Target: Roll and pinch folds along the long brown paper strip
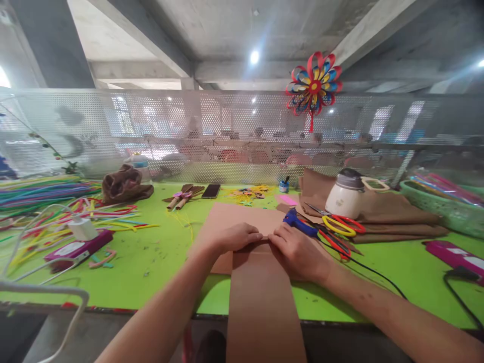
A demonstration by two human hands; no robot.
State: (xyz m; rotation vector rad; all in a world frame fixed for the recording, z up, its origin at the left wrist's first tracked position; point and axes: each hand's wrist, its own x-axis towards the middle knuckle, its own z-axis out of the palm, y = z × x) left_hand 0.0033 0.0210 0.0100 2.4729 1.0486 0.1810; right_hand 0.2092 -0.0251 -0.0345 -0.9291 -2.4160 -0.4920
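A long brown paper-like strip point(264, 307) runs over the table's front edge, its far end lying on a flat brown sheet point(219, 222). My left hand point(238, 237) presses that far end, fingers together with the thumb at a narrow fold. On the other side of the fold my right hand point(293, 247) pinches the same end, its fingertips close to the left ones. A blue glue gun point(298, 222) with a black cord lies just beyond my right hand. Red-handled scissors point(335, 242) and yellow-handled scissors point(338, 225) rest beside it.
Brown folded material point(401, 212) and a cream jug point(344, 194) stand at right, near a green basket point(438, 204). Purple power strips point(79, 249) lie on both sides. Colourful pipe cleaners point(41, 194) spread leftward. A phone point(210, 190) lies at the back.
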